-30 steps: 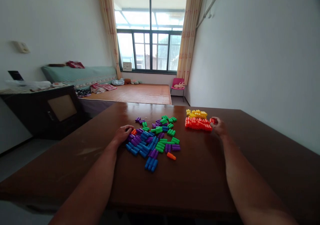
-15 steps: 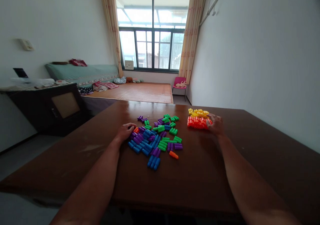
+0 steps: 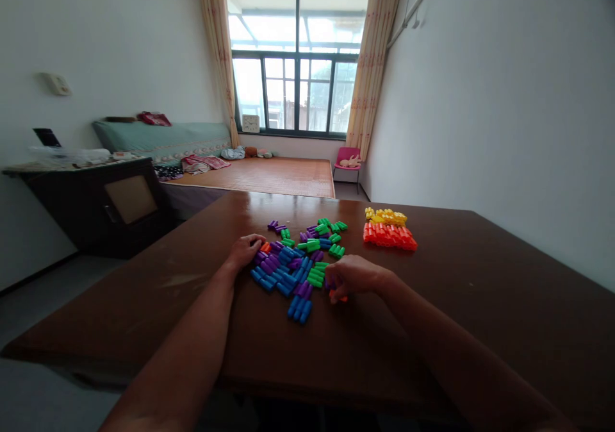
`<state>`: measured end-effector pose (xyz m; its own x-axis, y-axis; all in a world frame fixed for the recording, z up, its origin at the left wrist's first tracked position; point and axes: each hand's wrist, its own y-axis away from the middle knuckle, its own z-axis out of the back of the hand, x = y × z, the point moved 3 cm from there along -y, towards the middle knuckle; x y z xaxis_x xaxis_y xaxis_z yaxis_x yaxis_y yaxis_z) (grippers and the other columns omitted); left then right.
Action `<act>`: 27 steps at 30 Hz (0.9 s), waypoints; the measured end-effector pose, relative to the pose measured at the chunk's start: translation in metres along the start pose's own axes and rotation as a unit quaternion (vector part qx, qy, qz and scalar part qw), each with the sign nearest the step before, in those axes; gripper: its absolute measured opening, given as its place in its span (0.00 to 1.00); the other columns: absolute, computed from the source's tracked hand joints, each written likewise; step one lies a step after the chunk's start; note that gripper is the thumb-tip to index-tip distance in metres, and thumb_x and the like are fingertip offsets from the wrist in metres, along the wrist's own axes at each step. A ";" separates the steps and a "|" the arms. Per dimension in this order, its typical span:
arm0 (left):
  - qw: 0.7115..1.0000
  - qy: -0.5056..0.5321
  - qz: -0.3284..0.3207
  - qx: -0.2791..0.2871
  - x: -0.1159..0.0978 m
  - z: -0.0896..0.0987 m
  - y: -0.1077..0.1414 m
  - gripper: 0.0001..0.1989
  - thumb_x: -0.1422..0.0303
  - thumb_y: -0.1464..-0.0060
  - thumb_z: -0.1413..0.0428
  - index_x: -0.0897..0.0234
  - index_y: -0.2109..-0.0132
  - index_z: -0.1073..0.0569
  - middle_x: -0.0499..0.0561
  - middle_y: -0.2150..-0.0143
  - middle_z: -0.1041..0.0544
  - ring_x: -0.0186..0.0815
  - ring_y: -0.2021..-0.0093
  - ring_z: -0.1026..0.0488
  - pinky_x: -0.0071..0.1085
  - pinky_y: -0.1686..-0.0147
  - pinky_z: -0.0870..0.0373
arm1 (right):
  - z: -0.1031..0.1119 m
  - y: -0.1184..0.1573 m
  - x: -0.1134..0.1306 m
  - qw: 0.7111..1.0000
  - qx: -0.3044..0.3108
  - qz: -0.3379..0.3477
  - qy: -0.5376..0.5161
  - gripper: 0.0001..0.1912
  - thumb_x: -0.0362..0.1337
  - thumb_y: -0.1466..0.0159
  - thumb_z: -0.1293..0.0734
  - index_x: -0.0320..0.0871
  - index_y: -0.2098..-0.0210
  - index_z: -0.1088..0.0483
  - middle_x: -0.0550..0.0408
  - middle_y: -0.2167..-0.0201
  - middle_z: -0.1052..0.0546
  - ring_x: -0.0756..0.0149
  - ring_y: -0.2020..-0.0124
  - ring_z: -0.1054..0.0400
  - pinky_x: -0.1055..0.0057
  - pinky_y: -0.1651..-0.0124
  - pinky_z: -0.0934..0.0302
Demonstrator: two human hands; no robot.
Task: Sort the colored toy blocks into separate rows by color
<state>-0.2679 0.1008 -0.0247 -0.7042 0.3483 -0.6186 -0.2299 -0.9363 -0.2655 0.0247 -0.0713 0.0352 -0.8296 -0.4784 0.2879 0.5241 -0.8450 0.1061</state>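
At the left edge of a mixed pile of blue pieces (image 3: 286,280), purple and green pieces (image 3: 316,275), my left hand (image 3: 246,250) has its fingers closed round an orange piece (image 3: 266,247). My right hand (image 3: 346,277) is at the pile's right side, fingers pinched down on another orange piece (image 3: 340,297) lying on the table; it partly covers purple pieces there. Orange-red pieces (image 3: 389,236) stand packed in a block at the right, with yellow pieces (image 3: 388,216) grouped just behind them.
The brown table (image 3: 202,329) spans the foreground. Beyond it are a bed with a woven mat (image 3: 278,177), a pink chair (image 3: 346,157) and a window. A dark cabinet (image 3: 86,207) stands at the left.
My right hand has moved left and nearer, from the orange-red block to the single orange piece beside the pile. My left hand stays at the pile's left edge. The view has shifted slightly.
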 end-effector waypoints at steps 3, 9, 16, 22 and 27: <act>1.000 -0.001 0.005 -0.004 -0.002 0.001 0.001 0.18 0.59 0.49 0.51 0.61 0.58 0.21 0.50 0.59 0.19 0.39 0.59 0.24 0.30 0.58 0.29 | 0.001 0.001 -0.007 0.999 -0.028 -0.001 0.028 0.13 0.40 0.50 0.26 0.48 0.65 0.25 0.61 0.72 0.22 0.68 0.71 0.31 0.75 0.72 0.48; 1.000 0.009 0.010 0.002 -0.005 0.003 0.002 0.18 0.59 0.49 0.51 0.62 0.58 0.21 0.50 0.59 0.19 0.39 0.60 0.24 0.31 0.58 0.30 | 0.012 0.005 -0.065 0.973 -0.157 -0.021 -0.168 0.13 0.40 0.43 0.33 0.43 0.59 0.26 0.56 0.68 0.22 0.68 0.69 0.29 0.73 0.66 0.38; 1.000 0.007 0.006 0.003 -0.006 0.004 0.002 0.19 0.59 0.49 0.50 0.62 0.57 0.21 0.51 0.58 0.20 0.39 0.58 0.24 0.30 0.59 0.30 | 0.026 0.055 -0.198 0.808 -0.509 -0.240 -0.172 0.22 0.52 0.44 0.35 0.40 0.61 0.29 0.46 0.64 0.22 0.61 0.65 0.28 0.63 0.59 0.33; 1.000 0.004 0.011 0.008 -0.002 0.002 0.000 0.19 0.59 0.48 0.51 0.61 0.57 0.21 0.50 0.58 0.19 0.39 0.59 0.24 0.30 0.59 0.29 | 0.017 0.090 -0.236 0.755 -0.554 -0.347 -0.046 0.21 0.54 0.42 0.38 0.41 0.62 0.30 0.46 0.66 0.24 0.61 0.69 0.31 0.63 0.63 0.35; 1.000 -0.006 0.020 0.006 0.000 0.002 0.000 0.19 0.59 0.49 0.50 0.60 0.57 0.21 0.50 0.59 0.19 0.39 0.60 0.24 0.30 0.59 0.30 | 0.014 0.073 -0.213 0.789 -0.477 -0.381 0.070 0.17 0.49 0.39 0.37 0.43 0.59 0.28 0.45 0.64 0.25 0.57 0.62 0.32 0.60 0.57 0.38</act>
<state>-0.2691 0.1005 -0.0230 -0.7205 0.3109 -0.6198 -0.2096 -0.9497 -0.2327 0.2427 -0.0281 -0.0051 -0.8821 0.2902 0.3710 -0.4649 -0.6625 -0.5873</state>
